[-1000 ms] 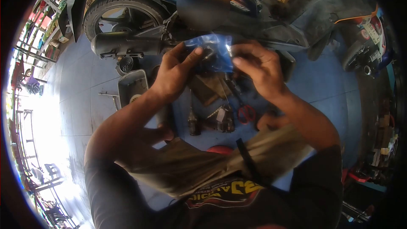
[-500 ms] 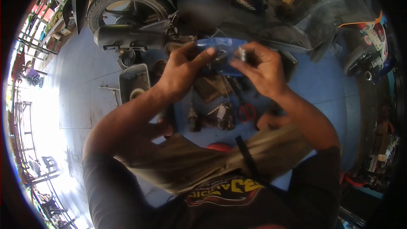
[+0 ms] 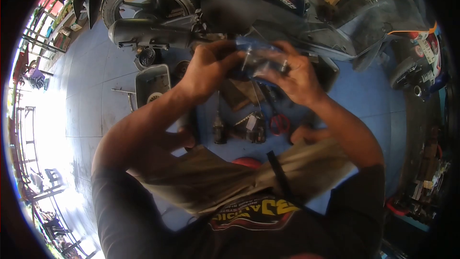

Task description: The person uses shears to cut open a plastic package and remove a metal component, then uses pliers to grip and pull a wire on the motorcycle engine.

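Together, left hand and right hand grip bag above blue floor.

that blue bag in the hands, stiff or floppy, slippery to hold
Probably floppy: the bag looks crumpled between the left hand and right hand. Its glossy film likely makes it a bit slippery. Something small seems to sit inside, so it may sag unevenly.

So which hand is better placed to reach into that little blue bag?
Probably the right hand: its fingers lie across the front of the blue bag, while the left hand pinches its other edge, apparently holding it steady.
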A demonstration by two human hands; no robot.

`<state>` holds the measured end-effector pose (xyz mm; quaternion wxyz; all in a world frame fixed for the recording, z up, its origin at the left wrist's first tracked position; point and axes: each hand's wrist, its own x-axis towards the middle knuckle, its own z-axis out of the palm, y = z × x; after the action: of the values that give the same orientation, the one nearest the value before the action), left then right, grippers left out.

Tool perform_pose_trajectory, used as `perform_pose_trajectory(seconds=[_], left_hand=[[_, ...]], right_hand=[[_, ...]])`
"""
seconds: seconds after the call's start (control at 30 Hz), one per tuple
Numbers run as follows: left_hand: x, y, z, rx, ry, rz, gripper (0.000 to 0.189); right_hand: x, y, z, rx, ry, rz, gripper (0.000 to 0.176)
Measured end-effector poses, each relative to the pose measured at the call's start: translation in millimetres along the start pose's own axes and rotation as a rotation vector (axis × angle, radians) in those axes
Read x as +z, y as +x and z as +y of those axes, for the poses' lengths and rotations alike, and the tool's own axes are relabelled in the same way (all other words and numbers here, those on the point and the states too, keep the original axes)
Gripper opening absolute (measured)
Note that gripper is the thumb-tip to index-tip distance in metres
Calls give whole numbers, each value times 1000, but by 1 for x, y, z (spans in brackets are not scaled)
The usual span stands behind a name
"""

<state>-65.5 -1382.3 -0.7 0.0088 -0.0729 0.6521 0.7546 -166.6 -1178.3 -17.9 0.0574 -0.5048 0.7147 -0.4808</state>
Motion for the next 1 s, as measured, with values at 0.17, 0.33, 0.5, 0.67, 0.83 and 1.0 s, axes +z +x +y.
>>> perform_pose_trajectory(seconds=[0.17,0.33,0.5,0.67,0.83,1.0], left_hand=[[-1,-2,3,-62,-61,50,33],[0,-3,0,-48,-72,76,30],[-37,3,5,-28,96,265,30],[-74,2,-19,158,788,118,34],[-111,15,-26,11,1186,-198,40],[-237,19,-68,-525,1647,-364,14]], right_hand=[[-4,3,-11,-77,-108,53,34],[-5,-2,-10,-113,-85,66,35],[-17,-7,-11,97,220,327,37],[-45,-12,-13,410,1145,153,38],[-42,-26,-5,565,1489,161,42],[-45,-53,28,728,1137,155,46]])
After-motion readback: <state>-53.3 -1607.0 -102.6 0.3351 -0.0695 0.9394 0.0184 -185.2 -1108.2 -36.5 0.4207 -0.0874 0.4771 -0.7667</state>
